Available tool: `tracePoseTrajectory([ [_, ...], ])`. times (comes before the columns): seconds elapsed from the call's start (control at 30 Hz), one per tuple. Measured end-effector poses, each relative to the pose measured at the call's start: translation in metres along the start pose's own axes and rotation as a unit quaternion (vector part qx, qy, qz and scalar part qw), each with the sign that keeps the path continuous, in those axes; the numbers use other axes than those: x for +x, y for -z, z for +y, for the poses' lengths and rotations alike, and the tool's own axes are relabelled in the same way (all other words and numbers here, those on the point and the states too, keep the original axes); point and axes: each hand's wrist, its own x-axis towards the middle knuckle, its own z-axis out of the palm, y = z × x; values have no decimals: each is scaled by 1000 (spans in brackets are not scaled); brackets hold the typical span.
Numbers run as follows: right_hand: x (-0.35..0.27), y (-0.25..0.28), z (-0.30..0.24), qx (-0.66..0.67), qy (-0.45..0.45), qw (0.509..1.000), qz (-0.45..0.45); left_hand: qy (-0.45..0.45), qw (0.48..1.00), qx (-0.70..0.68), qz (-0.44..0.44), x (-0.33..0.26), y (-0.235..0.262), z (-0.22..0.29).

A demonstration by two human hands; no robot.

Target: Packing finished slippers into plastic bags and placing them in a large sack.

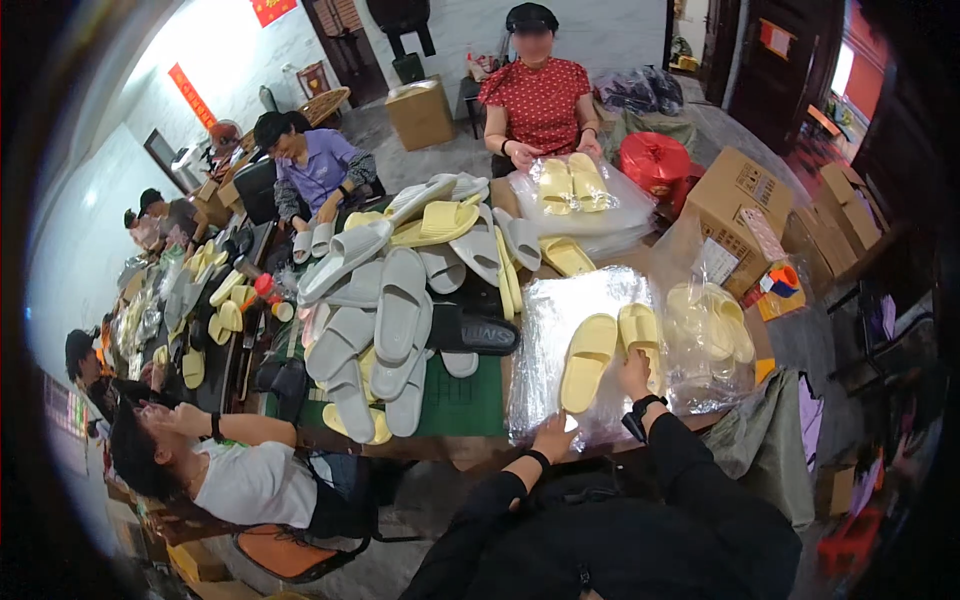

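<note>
Two yellow slippers lie side by side on a stack of clear plastic bags [540,310] in front of me. My right hand [635,373] is closed on the heel end of the right yellow slipper [638,325]. Just below the heel of the left yellow slipper [588,362], my left hand [553,438] rests by the near edge of the bags. Its fingers are drawn together, with a small white spot at their tips that is too small to name. To the right lies a bagged pair of yellow slippers [712,325].
A heap of grey slippers [400,305], with some yellow and black ones, covers the table to my left. Across from me a person in red [535,100] handles another bagged yellow pair [572,185]. Cardboard boxes [735,215] stand right. Other people [310,160] sit along the left.
</note>
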Motion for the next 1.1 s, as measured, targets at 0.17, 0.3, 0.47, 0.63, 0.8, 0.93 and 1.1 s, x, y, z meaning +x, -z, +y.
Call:
tracePoseTrajectory([
  [0.17,-20,-11,15,166,14,986,-15,-39,999,18,-13,2,7,-6],
  [0.3,-31,-5,-5,-2,143,990,-8,-18,999,-43,-21,0,-3,-15],
  [0.47,-7,14,-39,-41,3,985,-167,-63,996,-53,-14,-6,4,-17],
  [0.63,-4,6,-48,-2,73,990,-116,-100,995,0,-31,-8,13,-18],
  [0.8,-32,30,-139,400,114,908,-44,-12,998,-42,39,3,-28,-41],
  [0.93,-53,149,-220,640,40,703,-309,-30,923,-353,-148,3,6,-68],
  [1.1,-47,206,-208,626,175,635,-416,-21,873,-479,-92,39,45,-91],
])
